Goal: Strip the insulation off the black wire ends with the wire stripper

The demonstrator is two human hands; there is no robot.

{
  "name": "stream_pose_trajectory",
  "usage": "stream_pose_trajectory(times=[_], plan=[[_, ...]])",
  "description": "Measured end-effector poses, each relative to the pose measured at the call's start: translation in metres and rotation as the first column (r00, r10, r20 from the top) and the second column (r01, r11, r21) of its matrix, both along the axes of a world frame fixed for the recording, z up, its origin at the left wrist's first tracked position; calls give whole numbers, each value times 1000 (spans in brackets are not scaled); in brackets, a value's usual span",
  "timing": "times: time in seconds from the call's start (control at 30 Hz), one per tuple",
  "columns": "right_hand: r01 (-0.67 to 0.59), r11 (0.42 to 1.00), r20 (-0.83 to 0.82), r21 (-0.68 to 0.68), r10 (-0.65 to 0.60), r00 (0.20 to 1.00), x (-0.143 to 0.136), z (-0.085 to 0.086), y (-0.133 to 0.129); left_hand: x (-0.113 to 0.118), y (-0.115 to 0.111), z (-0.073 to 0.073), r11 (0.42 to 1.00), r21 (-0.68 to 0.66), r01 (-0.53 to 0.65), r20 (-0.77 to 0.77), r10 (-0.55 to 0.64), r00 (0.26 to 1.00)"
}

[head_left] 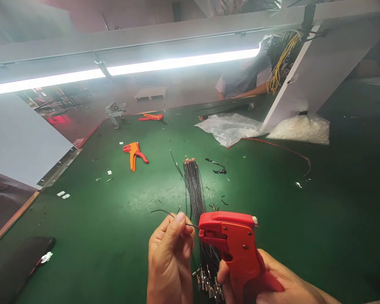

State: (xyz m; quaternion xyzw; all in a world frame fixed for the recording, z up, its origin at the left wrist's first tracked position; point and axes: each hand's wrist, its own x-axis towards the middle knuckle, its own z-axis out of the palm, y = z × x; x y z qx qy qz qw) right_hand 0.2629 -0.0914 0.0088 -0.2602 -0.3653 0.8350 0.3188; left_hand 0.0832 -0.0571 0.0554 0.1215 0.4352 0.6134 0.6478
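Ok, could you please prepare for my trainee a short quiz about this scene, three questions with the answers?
1. Besides the held red tool, how many similar tools lie on the green table?

2. True or false: the left hand holds the red tool.

3. What do the left hand's fingers pinch?
a) a plastic bag
b) a thin black wire
c) a white scrap

Key:
1. Two: a nearer tool and a farther tool.
2. False; the right hand holds it.
3. b
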Motion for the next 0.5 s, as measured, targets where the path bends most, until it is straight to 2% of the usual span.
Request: stream_pose_trajectory(times=[0.13, 0.3, 0.5], plan=[[-83, 994, -15, 67, 85, 996, 2, 7, 7, 1, -2, 0, 1000, 6, -11, 7, 11, 1000], [-135, 985, 85, 103, 127, 988, 1, 20, 14, -1, -1, -2, 1000, -3, -7, -40, 7, 999], [-110, 985, 87, 130, 99, 991, 0, 19, 12, 0, 0, -2, 1000, -27, -12, -82, 10, 997]])
